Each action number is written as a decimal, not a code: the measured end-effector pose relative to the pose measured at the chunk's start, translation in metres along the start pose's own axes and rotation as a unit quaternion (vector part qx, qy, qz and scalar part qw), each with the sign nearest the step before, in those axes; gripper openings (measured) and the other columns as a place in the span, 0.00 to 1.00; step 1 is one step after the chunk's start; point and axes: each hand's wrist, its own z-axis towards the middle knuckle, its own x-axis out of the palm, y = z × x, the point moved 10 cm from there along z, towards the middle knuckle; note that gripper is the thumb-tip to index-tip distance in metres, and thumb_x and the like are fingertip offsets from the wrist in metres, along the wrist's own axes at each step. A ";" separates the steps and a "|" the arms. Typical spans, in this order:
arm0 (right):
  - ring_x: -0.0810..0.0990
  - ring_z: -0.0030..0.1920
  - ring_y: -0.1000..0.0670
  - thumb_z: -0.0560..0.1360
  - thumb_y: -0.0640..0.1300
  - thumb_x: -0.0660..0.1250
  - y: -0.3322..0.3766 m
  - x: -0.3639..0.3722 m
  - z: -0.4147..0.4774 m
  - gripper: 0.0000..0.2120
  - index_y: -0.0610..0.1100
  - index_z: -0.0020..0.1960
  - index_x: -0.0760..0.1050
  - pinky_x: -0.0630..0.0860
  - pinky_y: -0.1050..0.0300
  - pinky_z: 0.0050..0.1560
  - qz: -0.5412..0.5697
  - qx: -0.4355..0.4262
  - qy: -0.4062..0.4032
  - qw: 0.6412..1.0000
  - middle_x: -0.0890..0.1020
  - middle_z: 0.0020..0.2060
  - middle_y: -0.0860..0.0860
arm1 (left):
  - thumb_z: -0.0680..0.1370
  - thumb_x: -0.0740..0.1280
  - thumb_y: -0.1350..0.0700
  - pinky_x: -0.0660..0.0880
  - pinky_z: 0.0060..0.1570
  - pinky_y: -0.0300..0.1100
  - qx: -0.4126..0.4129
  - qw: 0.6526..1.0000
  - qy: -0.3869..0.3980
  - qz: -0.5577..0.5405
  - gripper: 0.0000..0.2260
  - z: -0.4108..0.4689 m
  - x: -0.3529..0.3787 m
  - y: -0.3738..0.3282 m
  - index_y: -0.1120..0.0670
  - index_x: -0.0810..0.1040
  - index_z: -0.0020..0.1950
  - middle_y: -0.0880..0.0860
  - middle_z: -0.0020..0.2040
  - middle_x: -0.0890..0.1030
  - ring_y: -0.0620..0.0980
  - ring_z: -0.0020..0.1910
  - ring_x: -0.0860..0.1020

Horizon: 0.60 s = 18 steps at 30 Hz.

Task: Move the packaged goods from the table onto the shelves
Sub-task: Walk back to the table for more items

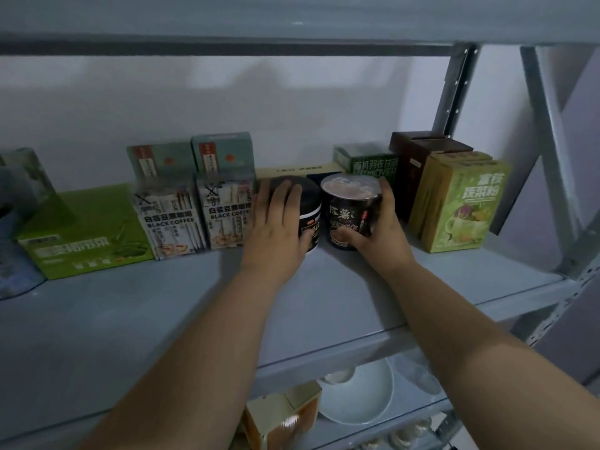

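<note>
Two dark round tubs stand side by side on the grey metal shelf (162,319). My left hand (276,222) wraps over the black-lidded tub (310,203), fingers across its lid and thumb on its front. My right hand (380,225) grips the clear-lidded tub (349,209) from its right side, thumb low on the label. Both tubs rest on the shelf board, almost touching each other.
Two black-coffee packs (198,216) stand left of the tubs, a flat green box (87,235) further left. Green and brown boxes (454,203) crowd the right, by the shelf upright (552,157). A flat beige box (298,172) lies behind. A white bowl (360,394) sits on the shelf below.
</note>
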 end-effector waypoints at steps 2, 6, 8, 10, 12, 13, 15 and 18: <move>0.66 0.75 0.46 0.70 0.48 0.79 0.000 0.001 0.002 0.54 0.53 0.82 0.44 0.67 0.49 0.72 -0.010 -0.012 -0.002 1.000 0.66 0.76 0.45 | 0.75 0.72 0.52 0.62 0.72 0.65 0.013 1.000 -0.014 -0.009 0.34 0.002 0.001 0.000 0.59 0.63 0.77 0.61 0.74 0.67 0.67 0.78 0.58; 0.65 0.75 0.46 0.72 0.46 0.78 -0.001 0.001 0.003 0.52 0.51 0.83 0.45 0.63 0.57 0.68 -0.023 -0.024 -0.001 0.999 0.66 0.76 0.43 | 0.75 0.73 0.56 0.61 0.73 0.65 0.021 1.000 -0.018 -0.016 0.34 0.004 0.004 0.003 0.58 0.62 0.78 0.61 0.76 0.65 0.65 0.79 0.57; 0.64 0.75 0.45 0.73 0.46 0.77 -0.001 0.002 0.003 0.52 0.51 0.82 0.45 0.62 0.57 0.68 -0.025 -0.025 0.000 0.999 0.66 0.76 0.43 | 0.74 0.73 0.60 0.62 0.73 0.65 0.016 1.000 -0.011 -0.013 0.35 0.004 0.007 0.004 0.57 0.62 0.79 0.60 0.77 0.63 0.65 0.79 0.55; 0.64 0.76 0.45 0.73 0.46 0.77 -0.002 0.002 0.003 0.52 0.52 0.82 0.44 0.63 0.55 0.69 -0.024 -0.025 0.004 0.999 0.65 0.77 0.43 | 0.73 0.71 0.67 0.64 0.73 0.65 0.010 1.000 -0.012 -0.010 0.37 0.004 0.009 0.005 0.54 0.62 0.79 0.59 0.79 0.60 0.64 0.80 0.54; 0.64 0.76 0.45 0.73 0.47 0.77 -0.001 0.003 0.003 0.52 0.51 0.83 0.44 0.64 0.54 0.70 -0.024 -0.028 0.004 0.999 0.64 0.77 0.43 | 0.71 0.69 0.72 0.65 0.72 0.64 0.005 1.000 -0.014 -0.010 0.40 0.002 0.009 0.006 0.52 0.61 0.80 0.58 0.79 0.58 0.64 0.80 0.53; 0.64 0.76 0.45 0.73 0.47 0.77 -0.001 0.003 0.003 0.52 0.51 0.83 0.44 0.63 0.55 0.70 -0.023 -0.028 0.005 0.999 0.64 0.77 0.43 | 0.70 0.68 0.73 0.66 0.71 0.64 0.001 1.000 -0.014 -0.010 0.41 0.001 0.009 0.006 0.51 0.61 0.80 0.58 0.80 0.57 0.64 0.80 0.52; 0.63 0.76 0.44 0.73 0.46 0.77 0.000 0.004 0.003 0.52 0.51 0.83 0.44 0.64 0.55 0.69 -0.024 -0.025 0.008 0.999 0.64 0.77 0.43 | 0.70 0.67 0.73 0.67 0.71 0.65 -0.003 1.000 -0.013 -0.007 0.41 0.000 0.010 0.007 0.50 0.60 0.80 0.58 0.80 0.56 0.63 0.80 0.51; 0.65 0.75 0.42 0.74 0.45 0.76 0.002 0.004 0.003 0.51 0.50 0.83 0.43 0.68 0.48 0.69 -0.033 -0.033 0.009 0.999 0.65 0.76 0.42 | 0.70 0.67 0.73 0.67 0.71 0.65 -0.004 1.000 -0.011 -0.001 0.42 -0.001 0.012 0.007 0.50 0.59 0.80 0.58 0.81 0.55 0.63 0.81 0.50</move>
